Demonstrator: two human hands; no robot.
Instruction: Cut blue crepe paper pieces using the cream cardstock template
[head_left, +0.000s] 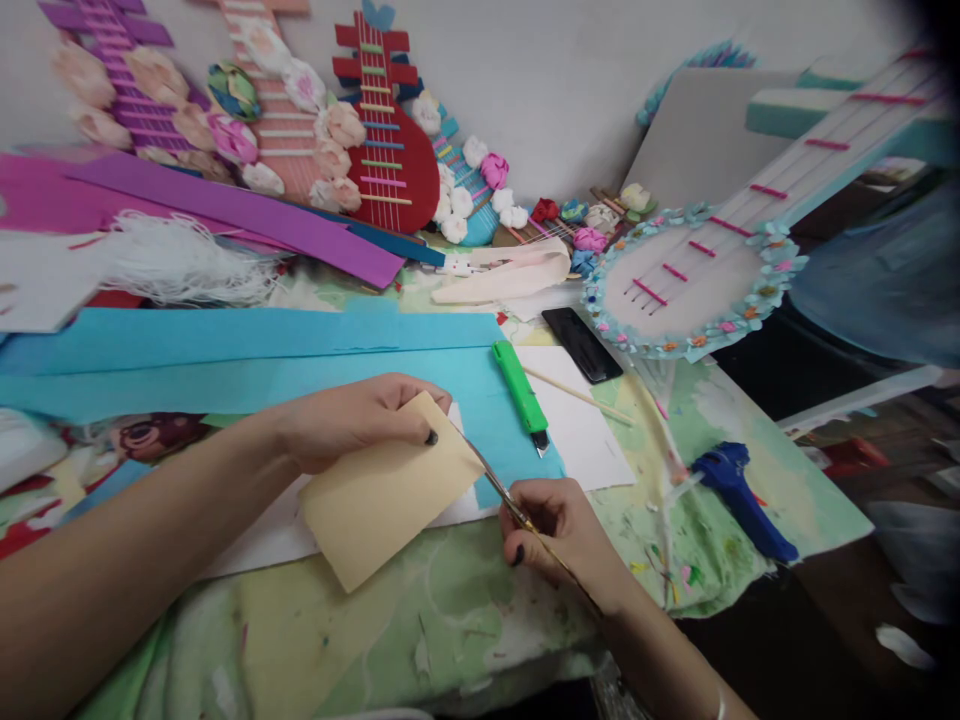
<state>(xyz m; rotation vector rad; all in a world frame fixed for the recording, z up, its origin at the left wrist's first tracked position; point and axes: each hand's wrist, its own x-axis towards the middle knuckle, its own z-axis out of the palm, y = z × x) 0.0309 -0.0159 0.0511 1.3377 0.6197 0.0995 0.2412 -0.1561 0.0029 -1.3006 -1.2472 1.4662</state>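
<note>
Cutter (blade bared) blocks beyond right fingers; nearer, tablecloth lies open.

Holding yellow card at lower centre with left hand; gripping scissors at its right corner with right hand.

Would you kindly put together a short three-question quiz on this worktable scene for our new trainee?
1. True or false: the right hand is holding the pale yellow paper.
2. What colour is the casing of the utility knife?
A) purple
B) red
C) green
3. Fill in the missing words: to the right of the knife, near the table's edge, lies a dark blue ____.

Key:
1. False; the left hand holds it.
2. C
3. glue gun
</note>
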